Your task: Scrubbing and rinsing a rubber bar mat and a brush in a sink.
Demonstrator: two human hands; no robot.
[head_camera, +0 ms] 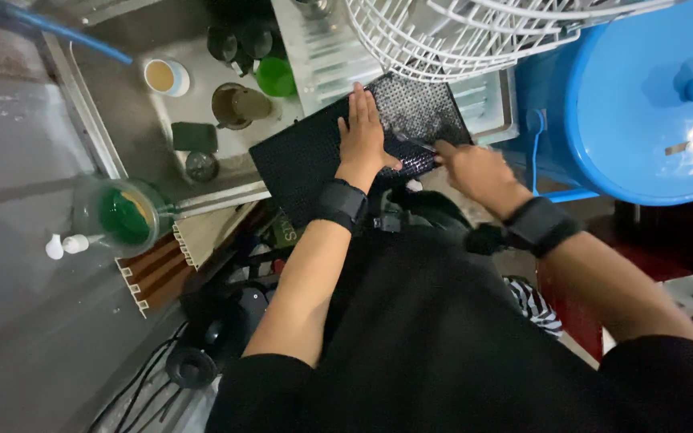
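A black perforated flat panel lies across the edge of a metal sink. My left hand presses flat on the panel, fingers together and pointing away from me. My right hand is closed around a thin metal tool whose tip touches the panel just right of my left hand. Both wrists wear black bands.
The sink holds several cups, a green cup and a dark sponge. A white wire rack hangs above. A large blue drum stands at the right. A green-filled jar and black cables lie lower left.
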